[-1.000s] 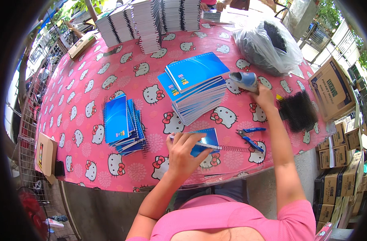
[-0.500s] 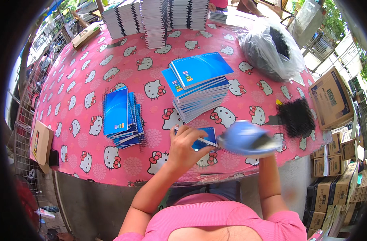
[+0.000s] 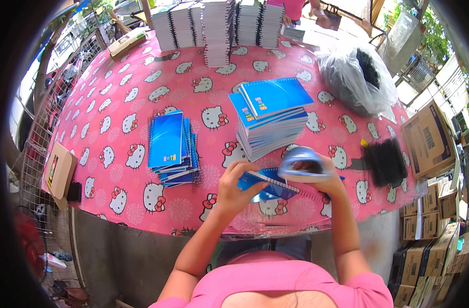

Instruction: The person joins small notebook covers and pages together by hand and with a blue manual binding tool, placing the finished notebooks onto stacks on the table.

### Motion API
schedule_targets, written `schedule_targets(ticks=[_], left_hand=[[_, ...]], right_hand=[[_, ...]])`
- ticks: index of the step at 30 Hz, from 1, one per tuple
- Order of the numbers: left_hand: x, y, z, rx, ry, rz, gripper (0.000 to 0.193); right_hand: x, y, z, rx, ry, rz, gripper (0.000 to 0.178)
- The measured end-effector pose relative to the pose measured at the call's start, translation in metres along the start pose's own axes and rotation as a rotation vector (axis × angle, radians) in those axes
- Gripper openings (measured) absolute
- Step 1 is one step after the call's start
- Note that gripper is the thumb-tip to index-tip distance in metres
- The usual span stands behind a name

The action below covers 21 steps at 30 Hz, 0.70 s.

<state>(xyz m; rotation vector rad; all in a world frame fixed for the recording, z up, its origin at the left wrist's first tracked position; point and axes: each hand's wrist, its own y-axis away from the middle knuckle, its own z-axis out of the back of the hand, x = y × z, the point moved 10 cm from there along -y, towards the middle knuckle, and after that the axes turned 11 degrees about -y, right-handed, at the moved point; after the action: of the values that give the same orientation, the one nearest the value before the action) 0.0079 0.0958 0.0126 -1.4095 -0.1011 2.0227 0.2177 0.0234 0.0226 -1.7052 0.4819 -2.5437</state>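
Note:
Near the front of the table my left hand is closed on a small blue notebook, thumb and fingers pinching its long edge. A row of punched holes shows along that edge. To the right, my right hand grips a blue, rounded tool with a dark opening; motion smears it, and it hides most of my fingers. The tool is beside the notebook's right end, where a thin spiral coil shows faintly. Just beyond my hands rises a tall stack of blue notebooks.
A smaller pile of coil-bound blue notebooks lies at left. Black spiral coils lie at right, below a plastic bag of more coils. Tall paper stacks line the back. Cartons stand by the right edge; a person is behind.
My right hand and the blue tool have moved left, closer to the notebook. The notebook is now tilted, with its punched edge showing. The whole view has shifted slightly.

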Motion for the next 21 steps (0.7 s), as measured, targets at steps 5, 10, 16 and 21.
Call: schedule_targets(ticks=[5, 10, 16, 21], left_hand=[[0.027, 0.006, -0.012, 0.054, 0.251, 0.152, 0.042], [0.028, 0.003, -0.013, 0.098, 0.445, 0.218, 0.040], [0.038, 0.007, -0.019, 0.082, 0.637, 0.180, 0.033], [0.045, 0.008, -0.020, 0.087, 0.617, 0.293, 0.030]], right_hand=[[-0.006, -0.010, -0.007, 0.024, -0.064, -0.129, 0.051], [-0.003, -0.013, -0.018, 0.064, -0.410, -0.158, 0.047], [-0.001, -0.025, -0.027, 0.126, -0.081, -0.093, 0.037], [0.012, -0.024, -0.020, 0.145, 0.165, 0.189, 0.040]])
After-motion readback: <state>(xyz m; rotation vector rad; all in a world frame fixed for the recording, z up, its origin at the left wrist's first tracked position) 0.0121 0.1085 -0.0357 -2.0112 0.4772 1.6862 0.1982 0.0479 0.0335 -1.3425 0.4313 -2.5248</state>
